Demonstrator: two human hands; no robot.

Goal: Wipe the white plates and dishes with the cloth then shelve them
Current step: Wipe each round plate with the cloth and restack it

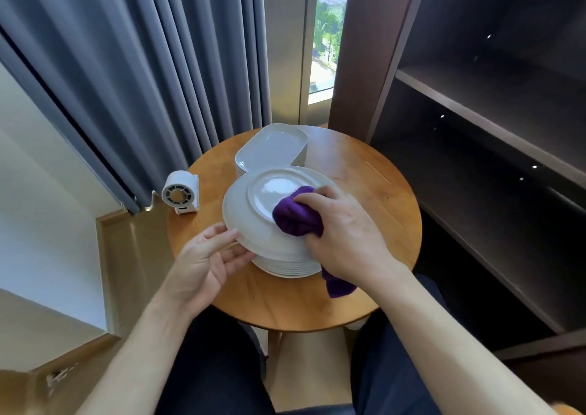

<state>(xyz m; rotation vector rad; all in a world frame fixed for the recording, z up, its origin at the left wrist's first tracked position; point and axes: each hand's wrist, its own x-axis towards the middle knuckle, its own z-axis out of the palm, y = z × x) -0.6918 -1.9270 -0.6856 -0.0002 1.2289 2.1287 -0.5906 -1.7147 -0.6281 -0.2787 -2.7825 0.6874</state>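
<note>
A white round plate (250,221) is turned bottom up and tilted above a stack of round plates (287,268) on the round wooden table (374,192). My left hand (206,262) holds this plate by its near left rim. My right hand (342,230) grips a bunched purple cloth (296,216) and presses it on the plate's underside; the cloth's tail hangs below my wrist. A stack of white rectangular dishes (272,148) stands behind the round plates.
A small white fan (180,192) stands at the table's left edge. A dark wooden shelf unit (494,123) with open shelves rises at the right. Grey curtains (142,66) and a window lie behind the table. My knees are under its near edge.
</note>
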